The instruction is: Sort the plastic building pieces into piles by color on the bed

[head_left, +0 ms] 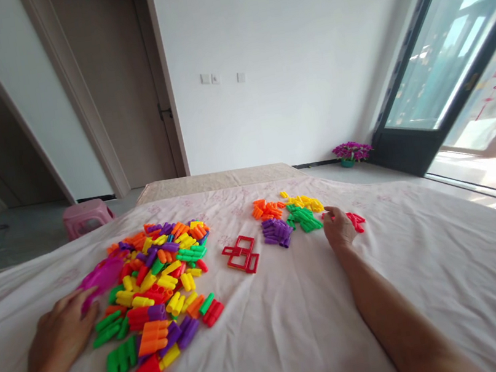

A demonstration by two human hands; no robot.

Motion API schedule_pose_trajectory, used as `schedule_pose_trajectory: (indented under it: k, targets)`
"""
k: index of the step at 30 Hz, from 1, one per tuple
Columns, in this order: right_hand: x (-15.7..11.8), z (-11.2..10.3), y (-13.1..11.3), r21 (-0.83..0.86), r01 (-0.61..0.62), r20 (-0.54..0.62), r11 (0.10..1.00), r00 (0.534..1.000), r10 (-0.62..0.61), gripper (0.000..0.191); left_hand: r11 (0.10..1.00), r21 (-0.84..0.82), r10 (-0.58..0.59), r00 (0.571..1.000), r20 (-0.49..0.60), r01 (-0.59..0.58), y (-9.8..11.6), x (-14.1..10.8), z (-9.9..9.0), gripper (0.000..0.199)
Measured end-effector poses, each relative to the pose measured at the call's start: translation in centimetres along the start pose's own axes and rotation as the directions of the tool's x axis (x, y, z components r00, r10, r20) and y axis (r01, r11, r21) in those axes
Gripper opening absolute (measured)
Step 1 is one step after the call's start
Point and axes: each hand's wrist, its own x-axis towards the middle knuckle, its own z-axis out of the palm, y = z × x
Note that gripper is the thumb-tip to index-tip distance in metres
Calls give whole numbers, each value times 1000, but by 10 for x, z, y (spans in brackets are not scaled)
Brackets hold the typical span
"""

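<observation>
Pink dish [100, 276] at far left of the heap, tipped; its inside mostly hidden from me. Left hand [61, 323] at its near edge, fingers touching; whether they pinch it, I cannot tell. Potted flowers [352, 150], purple, in a green pot on the floor by the glass door [428, 78].

Surface: pale cloth [295, 315], wrinkled. White wall behind, pink stool [87, 216] left, beyond the cloth.

Mixed block heap [150, 281] lies beside the dish. Right of a flat red frame [240, 252], sorted clusters: orange [267, 209], yellow [306, 204], purple [277, 232], green [304, 218]. Right hand [339, 228] above the red blocks [356, 221], partly covering them; cannot tell whether its fingers have closed on one.

Heap blocks point every way: a near orange block [153, 337] has its tubes running left to right; long axes elsewhere vary.
</observation>
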Motion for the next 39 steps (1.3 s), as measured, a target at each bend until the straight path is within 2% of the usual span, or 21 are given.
schedule_pose_trajectory:
  k: [2, 5, 7, 8, 10, 11, 14, 15, 16, 17, 18, 20, 22, 25, 30, 32, 33, 34, 36, 38, 39]
  targets:
    - [-5, 4, -8, 54, 36, 26, 998, 999, -38, 42, 1000, -11, 0, 1000, -3, 0, 3, -2, -3, 61]
    - [-15, 5, -30, 202, 179, 46, 963, 980, -192, 41, 1000, -15, -4, 1000, -14, 4, 10, -4, -10, 60]
    - [-28, 2, -56, 319, 283, 112, 905, 936, -333, 36, 1000, -16, -12, 1000, -12, 12, 13, -5, -15, 59]
    - [-39, -1, -71, 374, 329, 169, 867, 895, -413, 33, 1000, -20, -15, 1000, -7, 15, 15, -6, -17, 59]
    - [-68, -8, -104, 482, 420, 261, 769, 769, -583, 28, 999, -36, -17, 1000, 3, 17, 17, -7, -20, 60]
    - [-86, -12, -119, 533, 455, 317, 713, 674, -667, 26, 999, -45, -18, 1000, 8, 18, 18, -7, -21, 60]
    - [-145, -24, -157, 666, 505, 451, 549, 313, -836, 22, 998, -61, -17, 1000, 7, 17, 21, -8, -24, 59]
    - [-163, -27, -165, 685, 522, 477, 508, 206, -854, 20, 998, -62, -18, 1000, 2, 18, 22, -8, -24, 58]
    - [-179, -30, -171, 698, 534, 497, 478, 120, -860, 19, 998, -62, -18, 1000, -3, 18, 22, -9, -25, 58]
    - [-193, -32, -176, 701, 560, 503, 442, 51, -863, 19, 998, -62, -19, 1000, -6, 19, 23, -9, -25, 57]
    - [-205, -35, -179, 696, 590, 505, 409, 2, -863, 21, 998, -61, -20, 1000, -9, 19, 23, -10, -25, 57]
    - [-222, -38, -183, 664, 658, 504, 356, -42, -863, 30, 998, -60, -21, 1000, -11, 20, 23, -10, -25, 55]
    - [-233, -39, -185, 613, 717, 507, 333, -32, -861, 40, 998, -62, -23, 1000, -14, 22, 22, -10, -24, 54]
    - [-241, -36, -184, 575, 745, 504, 337, 2, -864, 44, 998, -65, -20, 1000, -11, 19, 21, -10, -24, 55]
    - [-227, -20, -171, 683, 655, 439, 324, -14, -898, 23, 998, -65, -14, 1000, -9, 14, 23, -11, -26, 57]
    - [-210, -13, -162, 703, 630, 403, 331, 31, -915, 18, 998, -66, -11, 1000, -10, 11, 22, -10, -26, 58]
    - [-199, -9, -158, 688, 631, 395, 358, 89, -915, 18, 998, -64, -9, 1000, -11, 8, 22, -10, -25, 58]
    - [-186, -6, -154, 655, 637, 394, 407, 173, -903, 18, 998, -60, -4, 1000, -11, 3, 20, -9, -23, 58]
    - [-156, -2, -146, 546, 627, 391, 555, 395, -831, 18, 999, -42, 5, 1000, -9, -6, 16, -7, -19, 59]
    - [-124, 1, -137, 425, 559, 348, 711, 625, -699, 19, 1000, -17, 6, 1000, -1, -6, 12, -5, -13, 60]
    - [-108, 2, -131, 376, 514, 307, 771, 716, -627, 21, 1000, -4, 5, 1000, 4, -5, 9, -3, -10, 61]
